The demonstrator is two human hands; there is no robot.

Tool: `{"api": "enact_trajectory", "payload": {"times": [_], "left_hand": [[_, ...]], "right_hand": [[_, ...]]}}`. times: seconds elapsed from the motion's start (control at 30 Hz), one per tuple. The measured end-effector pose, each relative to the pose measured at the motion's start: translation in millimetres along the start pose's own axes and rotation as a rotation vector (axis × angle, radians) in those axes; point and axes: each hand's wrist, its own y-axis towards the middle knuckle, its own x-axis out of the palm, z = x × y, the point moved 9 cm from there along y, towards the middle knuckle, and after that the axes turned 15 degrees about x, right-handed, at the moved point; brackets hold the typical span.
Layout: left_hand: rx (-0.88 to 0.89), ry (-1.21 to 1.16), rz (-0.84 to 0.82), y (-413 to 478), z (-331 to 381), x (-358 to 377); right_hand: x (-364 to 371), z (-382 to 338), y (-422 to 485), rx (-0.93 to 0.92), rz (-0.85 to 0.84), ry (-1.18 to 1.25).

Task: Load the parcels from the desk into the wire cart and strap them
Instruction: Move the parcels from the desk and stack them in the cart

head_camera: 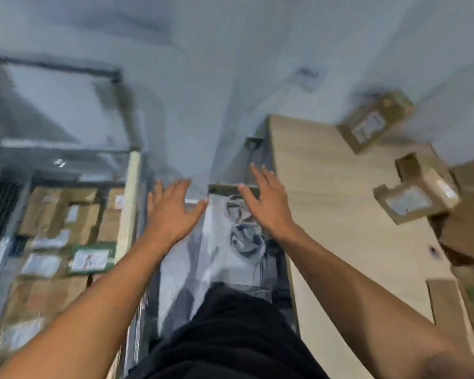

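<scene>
So the wire cart (pixel 133 187) is parked on the left, with stacked parcels (pixel 60 231) packed inside it. The bench (pixel 326 209) is set on the right, and a few loose parcels (pixel 416 192) are left at its far end. The left hand (pixel 170 214) and right hand (pixel 266 203) are held over the gap in between.

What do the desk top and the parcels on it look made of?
The pale rectangular desk top looks like matt wood-grain laminate, by faint streaks. The brown box parcels look like dull cardboard, by colour and flaps. Blur leaves both uncertain.
</scene>
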Motion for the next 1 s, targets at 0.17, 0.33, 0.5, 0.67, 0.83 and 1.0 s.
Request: {"api": "enact_trajectory", "payload": {"times": [0.17,0.33,0.5,0.67,0.83,1.0], "left_hand": [[0.236,0.070,-0.183,95.1,116.9,65.7],[0.425,0.052,-0.225,173.6,241.0,126.5],[0.535,-0.024,-0.218,234.2,343.7,178.5],[0.669,0.057,-0.207,318.6,417.3,226.1],[0.727,0.139,-0.226,430.8,482.5,277.3],[0.694,0.192,-0.307,530.9,521.3,330.5]], "right_hand": [[-78.3,105.3,29.7,0.204,0.113,0.158],[-156.7,214.4,45.3,0.426,0.239,0.277],[-224.8,294.2,72.6,0.540,0.323,0.305],[-271.1,333.0,125.7,0.575,0.369,0.276],[-304.8,352.1,192.1,0.611,0.388,0.262],[-310.3,356.1,254.3,0.660,0.376,0.290]]}}
